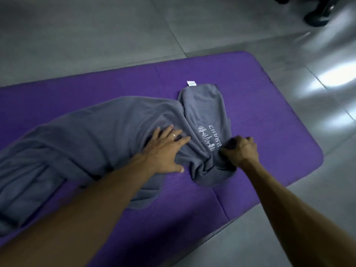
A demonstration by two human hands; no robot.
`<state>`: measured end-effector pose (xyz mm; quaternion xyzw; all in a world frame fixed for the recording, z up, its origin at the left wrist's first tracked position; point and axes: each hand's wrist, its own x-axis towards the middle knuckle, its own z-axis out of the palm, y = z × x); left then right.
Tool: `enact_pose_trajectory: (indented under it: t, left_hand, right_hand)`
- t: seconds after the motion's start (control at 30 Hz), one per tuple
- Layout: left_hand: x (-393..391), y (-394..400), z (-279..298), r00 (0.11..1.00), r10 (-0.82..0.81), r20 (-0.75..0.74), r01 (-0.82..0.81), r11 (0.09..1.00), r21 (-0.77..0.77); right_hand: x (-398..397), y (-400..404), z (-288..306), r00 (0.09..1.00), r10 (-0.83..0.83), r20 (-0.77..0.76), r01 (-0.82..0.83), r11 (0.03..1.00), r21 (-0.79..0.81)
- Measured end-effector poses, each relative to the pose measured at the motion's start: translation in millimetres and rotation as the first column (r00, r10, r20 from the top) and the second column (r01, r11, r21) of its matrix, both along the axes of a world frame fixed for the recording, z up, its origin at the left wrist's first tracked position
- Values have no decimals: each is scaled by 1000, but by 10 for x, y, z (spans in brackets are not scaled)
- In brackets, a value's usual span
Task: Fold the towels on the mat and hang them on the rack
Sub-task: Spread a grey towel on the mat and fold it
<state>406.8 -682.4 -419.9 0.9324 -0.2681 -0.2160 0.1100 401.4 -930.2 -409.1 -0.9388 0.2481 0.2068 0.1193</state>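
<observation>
Towel (107, 128), grey, one item visible: lying spread and rumpled across the purple mat (269, 116), running from the mat's left edge toward its right half. Left portion is bunching in loose lengthwise pleats near the picture's left edge; no clean fold is showing there.

Left hand (165, 151): resting palm-down on the towel's middle, fingers straight and spread, a ring (174, 135) on one finger. It is pressing the cloth flat, not gripping it.

Right section of the towel, bearing pale lettering (207, 139) and a white tag (191, 83) at its far end: lying turned at an angle to the rest, creased where it is meeting the pressed area.

Right hand (239, 151): fingers curled tight, clutching a gathered bunch of the towel at its near right edge, just right of the lettering. Cloth is wrinkling between the two hands, which are near each other with the lettered panel between them.

Progress, as judged: folding is only starting; the towel is looking unfolded and uneven, needing smoothing and squaring. Hanging is not yet done. No rack is in view, and whether other towels are waiting cannot be told.

Surroundings: grey tiled floor (96, 35); a dark shoe (317, 16) at upper right.
</observation>
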Motion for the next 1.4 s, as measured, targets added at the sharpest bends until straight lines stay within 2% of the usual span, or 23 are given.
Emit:
enact_pose_trajectory:
  t: [0.07,0.13,0.2,0.23,0.27,0.3,0.37,0.4,0.47,0.53,0.6,0.63,0.7,0.77,0.8,0.83,0.9,0.97,1.07,1.13,1.2,1.3,1.4]
  left_hand:
    - [-17,-60,-77,1000,-3,15,2,999,38]
    - [-13,-88,-95,1000,2,6,-2,999,44]
    - [12,-131,-86,1000,-10,-15,10,1000,19]
    - [29,-184,-69,999,-24,-37,24,1000,-2]
    - [42,-264,-66,997,-48,-60,47,999,-16]
    - [51,-363,-71,994,-74,-75,74,997,-15]
    - [62,-571,-60,994,-95,-45,95,995,-5]
    - [81,-661,-55,996,-84,28,85,996,-26]
    - [175,-791,-43,976,-10,218,41,990,-138]
    - [304,-887,3,937,136,321,-23,943,-332]
    - [562,-916,44,856,314,412,-126,898,-422]
    - [708,-911,63,835,356,419,-176,895,-410]
    - [954,-896,61,868,376,324,-314,921,-229]
    - [1048,-892,-72,929,338,151,-347,937,43]
    - [1005,-905,-145,948,306,84,-314,942,115]
    - [924,-927,-197,956,285,71,-291,951,106]
    - [800,-983,-248,944,277,180,-281,960,-3]
    - [850,-1039,-142,914,341,218,-336,940,-61]
    - [1352,-1265,191,861,460,218,-452,887,-90]
    - [1764,-1430,249,826,507,248,-493,862,-120]
    - [2063,-1573,236,836,514,192,-499,858,-125]
    - [2110,-1602,137,905,408,120,-414,910,25]
    - [1810,-1364,37,944,296,145,-303,953,29]
  right_hand:
    - [1,50,-11,990,41,131,-47,998,42]
    - [-24,-18,164,950,-65,304,46,997,69]
    - [-33,-242,431,816,-217,536,217,974,64]
    - [-33,-418,533,774,-254,580,282,958,43]
    - [-42,-627,583,782,-261,566,314,949,3]
    - [-45,-832,591,838,-253,483,317,947,-54]
    - [-88,-1117,496,957,-211,201,244,957,-157]
    - [-112,-1179,408,974,-196,117,214,960,-180]
    - [-69,-1167,258,970,-182,163,217,948,-234]
    - [78,-1095,197,949,-91,301,190,928,-320]
    - [381,-1102,187,881,56,470,129,927,-352]
    - [568,-1112,185,850,107,515,88,937,-339]
    - [987,-1141,146,860,184,476,-65,965,-255]
    - [1328,-1104,63,912,297,283,-280,955,-99]
    - [1445,-1090,-4,899,397,182,-394,917,-55]
    - [1540,-1095,-68,864,487,130,-487,873,-31]
    - [1701,-1168,-175,803,574,162,-582,813,-1]
    - [1862,-1249,-150,795,528,300,-561,827,30]
    - [2273,-1351,3,777,338,531,-390,921,-17]
    - [2583,-1404,103,757,242,607,-268,962,-49]
    - [2800,-1432,207,777,181,603,-185,981,-56]
    - [2795,-1283,198,832,277,480,-210,959,-189]
    - [2441,-845,89,734,502,457,-459,863,-211]
